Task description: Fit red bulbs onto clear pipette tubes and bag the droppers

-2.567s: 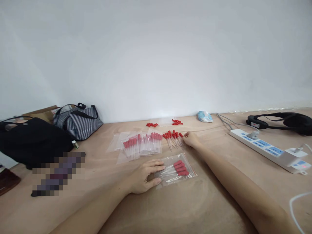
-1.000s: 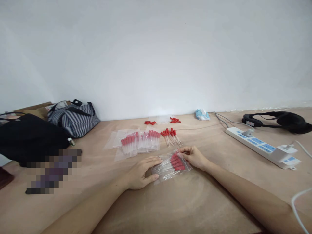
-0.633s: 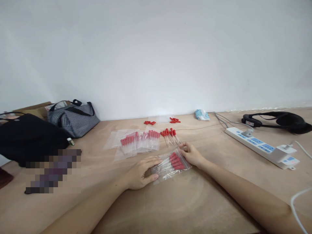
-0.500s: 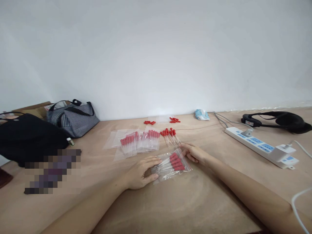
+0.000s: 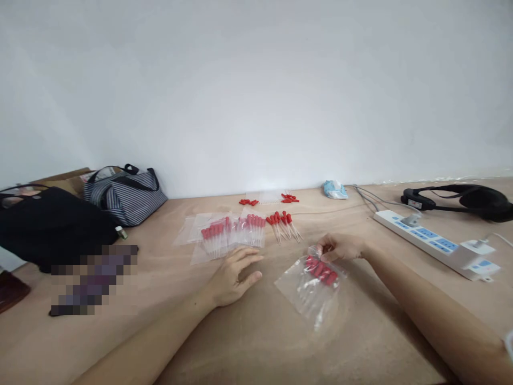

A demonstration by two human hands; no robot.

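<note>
My right hand [image 5: 340, 248] pinches the top edge of a clear zip bag [image 5: 310, 291] that holds several red-capped droppers, their caps toward the hand and thin clear stems pointing down. My left hand [image 5: 238, 275] rests on the table with fingers apart, holding nothing. Beyond it lie filled bags [image 5: 214, 235] of red-topped droppers, overlapping one another. Several loose droppers [image 5: 282, 223] lie fanned to the right of those bags. Farther back are small red caps [image 5: 248, 202] and more red caps [image 5: 289, 198], with clear stems between them.
On the left stand a black bag [image 5: 52, 227], a striped bag [image 5: 134, 198] and a small bottle [image 5: 121, 232], with a pixelated item in front. On the right are a blue-white packet [image 5: 335, 190], a power strip [image 5: 425, 235] with cables and a black strapped device [image 5: 484, 200].
The bag of droppers has moved right and turned, stems now downward. My right hand has closed on its edge and shifted right; my left hand no longer touches it. The view has shifted slightly.
</note>
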